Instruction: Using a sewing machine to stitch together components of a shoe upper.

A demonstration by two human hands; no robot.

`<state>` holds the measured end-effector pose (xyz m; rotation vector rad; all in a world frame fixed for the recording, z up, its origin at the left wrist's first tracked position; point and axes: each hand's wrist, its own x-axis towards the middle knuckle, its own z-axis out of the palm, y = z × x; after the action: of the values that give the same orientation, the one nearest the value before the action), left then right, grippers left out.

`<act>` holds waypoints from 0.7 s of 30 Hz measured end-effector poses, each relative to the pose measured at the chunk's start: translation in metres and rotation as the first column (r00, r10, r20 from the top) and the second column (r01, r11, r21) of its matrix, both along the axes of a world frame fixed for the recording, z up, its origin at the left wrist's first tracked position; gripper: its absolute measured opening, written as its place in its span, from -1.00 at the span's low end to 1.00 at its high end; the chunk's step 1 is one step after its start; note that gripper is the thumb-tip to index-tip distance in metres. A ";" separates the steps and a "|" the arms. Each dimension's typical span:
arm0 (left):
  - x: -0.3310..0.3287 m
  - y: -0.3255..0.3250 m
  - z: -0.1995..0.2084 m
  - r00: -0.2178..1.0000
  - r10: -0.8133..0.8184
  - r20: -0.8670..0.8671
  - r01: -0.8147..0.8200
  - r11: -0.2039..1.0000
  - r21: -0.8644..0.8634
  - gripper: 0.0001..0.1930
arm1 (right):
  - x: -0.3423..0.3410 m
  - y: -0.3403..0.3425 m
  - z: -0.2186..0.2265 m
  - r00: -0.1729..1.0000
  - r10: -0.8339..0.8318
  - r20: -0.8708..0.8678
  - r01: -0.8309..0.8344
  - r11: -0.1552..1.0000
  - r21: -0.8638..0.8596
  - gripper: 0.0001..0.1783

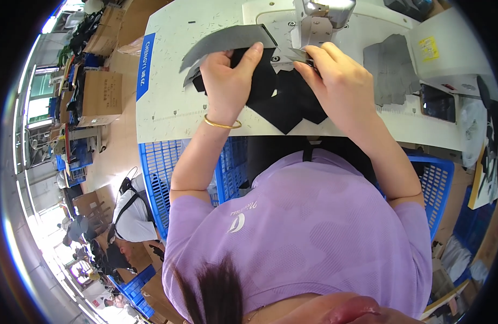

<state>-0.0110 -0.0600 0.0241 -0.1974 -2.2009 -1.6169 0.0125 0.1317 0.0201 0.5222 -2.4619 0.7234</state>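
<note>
My left hand (227, 81) is closed, with its thumb pressed on a curved grey fabric piece (227, 39) that has a dark edge. Black fabric pieces (292, 97) run out from under that hand and lie across the white table in front of me. My right hand (341, 78) grips a small pair of thread snips (297, 54), whose metal blades point left toward the grey piece. The blades are apart from the grey fabric. Fingers of my right hand hide most of the snips' body.
A sewing machine head (320, 27) stands just beyond my hands. Grey fabric pieces (388, 70) lie stacked at the right, near a dark phone (438, 102). Blue plastic crates (156, 183) flank my lap below the table (168, 92). Another person (134, 216) is at the left.
</note>
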 end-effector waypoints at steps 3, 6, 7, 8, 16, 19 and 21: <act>0.008 -0.006 -0.011 0.999 0.035 0.018 -0.033 0.994 -0.102 -0.77 | -0.005 -0.013 -0.003 1.000 0.022 -0.012 -0.021 0.997 0.080 -0.71; 0.013 -0.002 -0.012 1.000 0.004 0.007 -0.003 1.000 -0.021 -0.76 | -0.010 -0.022 -0.009 0.997 0.066 -0.045 -0.062 0.993 0.101 -0.72; 0.013 -0.003 -0.013 1.000 0.011 -0.020 -0.011 1.000 -0.022 -0.77 | -0.012 -0.024 -0.010 0.996 0.072 -0.056 -0.064 0.989 0.134 -0.72; 0.012 -0.008 -0.017 1.000 0.010 0.010 -0.009 0.999 -0.051 -0.73 | -0.013 -0.027 -0.011 0.995 0.078 -0.066 -0.066 0.984 0.168 -0.72; -0.019 -0.101 -0.047 0.872 0.060 0.485 -0.111 0.991 0.076 -0.60 | -0.015 0.024 -0.034 0.979 0.070 0.193 -0.041 0.988 -0.151 -0.73; 0.008 -0.088 -0.049 0.947 0.313 -0.074 -0.301 0.780 -0.549 -0.65 | -0.001 0.026 -0.039 0.917 0.187 0.353 -0.124 0.973 -0.195 -0.78; 0.033 -0.052 -0.047 0.981 0.195 0.003 -0.157 0.799 -0.580 -0.63 | 0.009 0.016 -0.049 0.922 0.294 0.252 -0.259 0.952 -0.161 -0.69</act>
<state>0.0217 -0.1120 -0.0233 -0.1016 -2.6163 -0.8214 0.0219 0.1480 -0.0292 0.7791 -2.5986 1.1249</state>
